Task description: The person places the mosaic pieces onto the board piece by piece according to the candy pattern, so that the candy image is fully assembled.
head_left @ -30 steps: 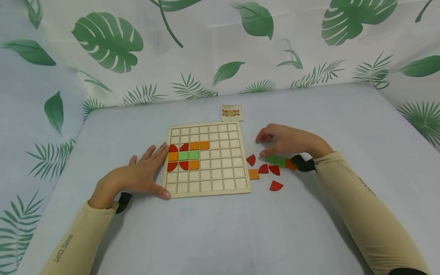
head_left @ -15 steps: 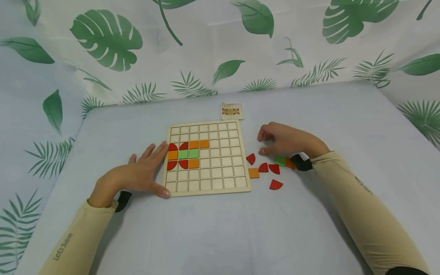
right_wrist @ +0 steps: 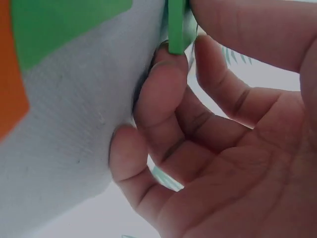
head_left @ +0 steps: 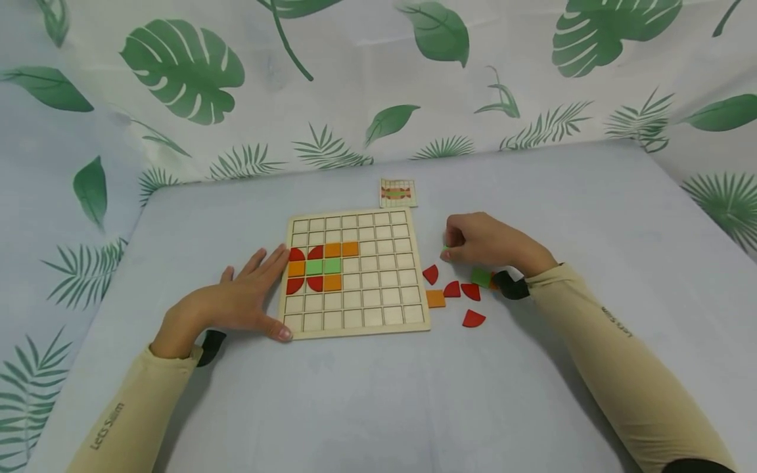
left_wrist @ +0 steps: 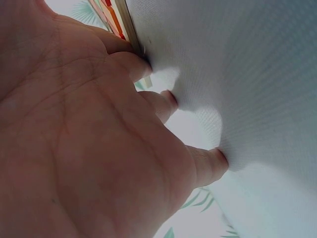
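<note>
My left hand [head_left: 245, 302] lies with fingers spread along the left edge of a wooden grid board [head_left: 378, 299], thumb at its near left corner. In the left wrist view its fingertips press on the cloth beside the board's edge. Red quarter-circle, orange and light green square tiles fill several cells on the board's left side. Right of the board, my right hand [head_left: 487, 243] pinches a green tile [right_wrist: 176, 27] between thumb and fingers; only a sliver shows in the head view. Below that hand lie another green tile [head_left: 481, 277] and an orange tile [right_wrist: 11, 79], partly hidden by the wrist strap.
Several red quarter-circle tiles [head_left: 474, 318] and an orange square tile [head_left: 435, 299] lie loose by the board's right edge. A small pattern card [head_left: 398, 193] sits behind the board. Leaf-printed cloth [head_left: 331, 98] rises behind the table.
My right hand has taken hold of one green tile, its fingers closing from a looser curl, and it has shifted slightly. The left hand and the board have stayed still.
</note>
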{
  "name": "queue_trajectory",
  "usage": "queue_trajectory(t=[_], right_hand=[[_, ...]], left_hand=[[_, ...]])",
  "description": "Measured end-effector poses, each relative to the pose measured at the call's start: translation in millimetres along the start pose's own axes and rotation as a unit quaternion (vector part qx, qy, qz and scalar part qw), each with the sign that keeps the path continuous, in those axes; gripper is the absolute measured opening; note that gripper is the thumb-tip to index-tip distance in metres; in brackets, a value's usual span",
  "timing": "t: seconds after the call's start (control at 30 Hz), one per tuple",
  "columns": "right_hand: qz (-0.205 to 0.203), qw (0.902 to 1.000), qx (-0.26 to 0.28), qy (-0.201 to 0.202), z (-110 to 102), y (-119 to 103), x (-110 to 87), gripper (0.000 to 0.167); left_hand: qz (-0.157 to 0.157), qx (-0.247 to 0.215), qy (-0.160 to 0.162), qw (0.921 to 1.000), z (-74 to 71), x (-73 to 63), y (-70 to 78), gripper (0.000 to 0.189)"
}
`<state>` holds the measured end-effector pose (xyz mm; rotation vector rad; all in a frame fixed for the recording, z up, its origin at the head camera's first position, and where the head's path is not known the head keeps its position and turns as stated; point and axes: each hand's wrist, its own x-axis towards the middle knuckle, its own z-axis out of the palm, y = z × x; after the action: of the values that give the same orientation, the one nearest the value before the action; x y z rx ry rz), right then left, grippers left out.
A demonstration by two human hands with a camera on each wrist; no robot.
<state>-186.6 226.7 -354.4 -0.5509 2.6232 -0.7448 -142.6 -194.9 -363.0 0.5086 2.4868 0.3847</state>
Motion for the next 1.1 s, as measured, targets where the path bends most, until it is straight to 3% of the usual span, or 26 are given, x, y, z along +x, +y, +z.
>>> queue_trajectory(t=[0.37,0.53,0.8,1.1], right_hand=[[0.011,0.9997,0.009,0.022,1,-8,5.4,0.007],[0.019,0.9968,0.068,0.038,6,-14,9.1,0.01],[-0.04,0.9806,0.192,0.012,18,-28,11.4,0.014],[-0.065,0.9731,0.221,-0.007,30,-48,33.8,0.008]], left_hand=[[0.002,0.0,0.009,1.0,-1.0,-2.0,0.1,0.147],[0.003,0.002,0.008,1.0,-1.7,-2.2,-0.1,0.146],[0.003,0.001,0.002,1.0,-1.9,-0.8,-1.0,0.146],[-0.003,-0.005,0.0,1.0,-0.4,1.0,-0.2,0.146]])
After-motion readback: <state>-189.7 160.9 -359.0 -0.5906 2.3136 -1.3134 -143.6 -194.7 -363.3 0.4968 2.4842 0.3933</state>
